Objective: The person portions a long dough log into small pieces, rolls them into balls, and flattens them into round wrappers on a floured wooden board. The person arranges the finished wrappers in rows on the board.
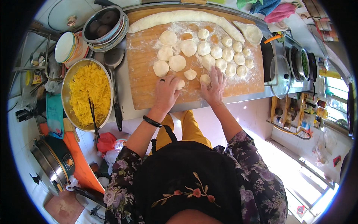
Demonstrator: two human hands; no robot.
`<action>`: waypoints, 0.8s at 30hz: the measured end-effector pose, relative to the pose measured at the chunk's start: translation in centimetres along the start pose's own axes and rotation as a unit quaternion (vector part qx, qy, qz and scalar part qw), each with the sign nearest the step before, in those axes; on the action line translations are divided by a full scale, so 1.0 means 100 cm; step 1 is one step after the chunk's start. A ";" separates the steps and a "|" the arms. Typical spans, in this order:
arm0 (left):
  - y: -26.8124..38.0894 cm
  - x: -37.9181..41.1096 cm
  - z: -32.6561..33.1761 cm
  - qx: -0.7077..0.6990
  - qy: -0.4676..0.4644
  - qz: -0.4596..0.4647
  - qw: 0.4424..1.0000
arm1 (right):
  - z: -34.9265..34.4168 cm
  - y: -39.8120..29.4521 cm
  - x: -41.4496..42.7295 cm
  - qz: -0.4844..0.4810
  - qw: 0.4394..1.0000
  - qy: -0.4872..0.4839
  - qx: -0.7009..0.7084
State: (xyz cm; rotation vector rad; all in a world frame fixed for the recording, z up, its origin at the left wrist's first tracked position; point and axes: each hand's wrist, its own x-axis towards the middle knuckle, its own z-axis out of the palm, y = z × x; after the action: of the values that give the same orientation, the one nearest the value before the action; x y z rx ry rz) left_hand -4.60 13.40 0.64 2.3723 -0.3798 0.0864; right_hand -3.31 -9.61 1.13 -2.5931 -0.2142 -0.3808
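My left hand [165,93], with a ring and a black bangle, curls around a small dough piece [180,84] near the front of a floured wooden board [145,96]. Another small dough piece [205,80] sits between the thumb and forefinger of my right hand [214,87]. That hand's fingertips reach a flattened dough round [208,62]. Between the hands lies a pointed dough piece [190,74]. Flat dough rounds [177,63] spread beyond my left hand, with several smaller dough pieces [228,54] to the right. A long dough roll [179,17] curves along the board's far edge.
On the left stand a metal bowl [65,95] of yellow shreds with chopsticks, a spatula [114,60], and stacked bowls [64,49]. A larger dough lump [249,33] lies at the back right. Beyond the board's right edge are a glass lid [280,77] and pans [305,63].
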 end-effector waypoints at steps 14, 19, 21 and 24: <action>-0.004 -0.002 0.008 0.022 0.041 0.011 0.999 | 0.010 0.007 0.071 -0.130 0.983 -0.106 0.072; 0.001 0.000 0.005 0.020 0.052 0.012 0.998 | 0.004 0.018 0.070 -0.085 0.993 -0.055 0.069; 0.002 0.000 0.002 0.023 0.053 0.009 0.998 | 0.007 0.012 0.086 -0.040 0.995 -0.046 0.078; 0.003 0.000 0.003 0.024 0.061 0.011 0.998 | 0.023 0.008 0.128 -0.014 0.997 0.008 0.075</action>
State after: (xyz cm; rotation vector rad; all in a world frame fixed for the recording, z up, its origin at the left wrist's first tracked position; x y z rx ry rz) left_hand -4.68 13.03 0.63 2.3958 -0.3494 0.2532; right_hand 9.51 -8.17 2.78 -2.4411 -0.2635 -0.3809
